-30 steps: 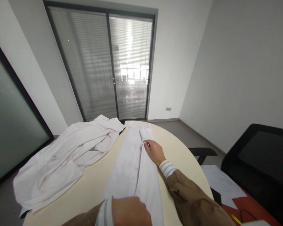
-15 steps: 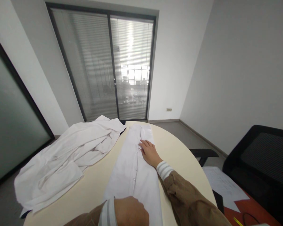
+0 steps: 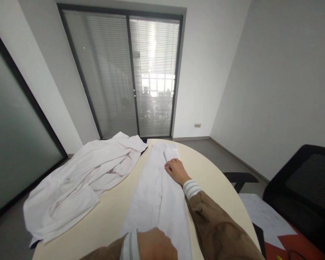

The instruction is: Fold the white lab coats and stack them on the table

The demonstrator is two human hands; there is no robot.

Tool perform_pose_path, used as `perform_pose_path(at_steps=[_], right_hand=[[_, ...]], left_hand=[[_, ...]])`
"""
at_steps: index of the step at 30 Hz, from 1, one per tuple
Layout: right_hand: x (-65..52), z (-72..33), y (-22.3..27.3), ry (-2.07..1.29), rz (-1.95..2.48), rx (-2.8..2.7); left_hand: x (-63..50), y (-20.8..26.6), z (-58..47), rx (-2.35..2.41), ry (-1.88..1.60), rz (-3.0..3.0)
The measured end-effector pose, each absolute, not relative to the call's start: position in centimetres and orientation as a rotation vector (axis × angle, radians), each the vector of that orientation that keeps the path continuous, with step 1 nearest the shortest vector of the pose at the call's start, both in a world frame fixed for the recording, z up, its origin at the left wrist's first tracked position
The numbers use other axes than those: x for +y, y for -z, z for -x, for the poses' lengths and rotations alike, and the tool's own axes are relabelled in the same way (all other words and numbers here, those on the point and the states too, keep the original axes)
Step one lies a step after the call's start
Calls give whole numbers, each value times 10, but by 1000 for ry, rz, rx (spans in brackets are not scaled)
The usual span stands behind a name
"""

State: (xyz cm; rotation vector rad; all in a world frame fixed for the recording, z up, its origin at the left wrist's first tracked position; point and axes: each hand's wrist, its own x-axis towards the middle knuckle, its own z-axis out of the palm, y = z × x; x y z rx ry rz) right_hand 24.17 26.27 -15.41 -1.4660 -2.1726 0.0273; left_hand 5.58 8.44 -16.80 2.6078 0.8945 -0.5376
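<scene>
A white button-front garment (image 3: 148,195) lies folded into a long strip down the middle of the round table. My right hand (image 3: 176,170) rests on its right half toward the far end, fingers curled in at the garment's front edge and closed on the cloth. At the near end, my left hand (image 3: 157,245) is over the garment at the bottom of the view. Only its back and wrist show, and its fingers are hidden.
A second white garment (image 3: 78,184) lies loosely heaped on the left of the cream table (image 3: 113,206), with dark cloth peeking from under it. A black mesh chair (image 3: 300,184) stands at the right, beside papers (image 3: 262,213) on a red surface.
My right hand's fingers have drawn in from a looser spread over the cloth, and the front edge lies smoother. The whole view has shifted slightly. My left hand stays at the near end.
</scene>
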Motion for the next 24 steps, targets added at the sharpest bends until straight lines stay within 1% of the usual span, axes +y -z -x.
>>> perform_pose_path(at_steps=[2,4,5,8,10,15,19,21,24], right_hand=[[264,-240,158,-48,1457,-2179],[264,-240,161,-66,1417,-2169],[263,-240,163,-78,1399,-2155],[263,-242,165,-137,1341,-2125],[263,-244,166,-188,1286,-2134],[262,-249,169,-247,1294,-2171],[260,-246,174,-250,1446,-2239],[259,-243,177,-244,1525,-2262],[256,-241,176,-256,1587,-2291]], left_hand=[[87,148,-55,780,486,-2625],[90,122,-58,554,487,-2587],[91,110,-60,477,431,-2558],[95,91,-66,595,-12,-2662],[98,97,-66,656,-158,-2727],[103,132,-58,729,89,-2667],[96,149,-58,679,123,-2693],[91,147,-58,697,143,-2710],[90,127,-56,681,171,-2698]])
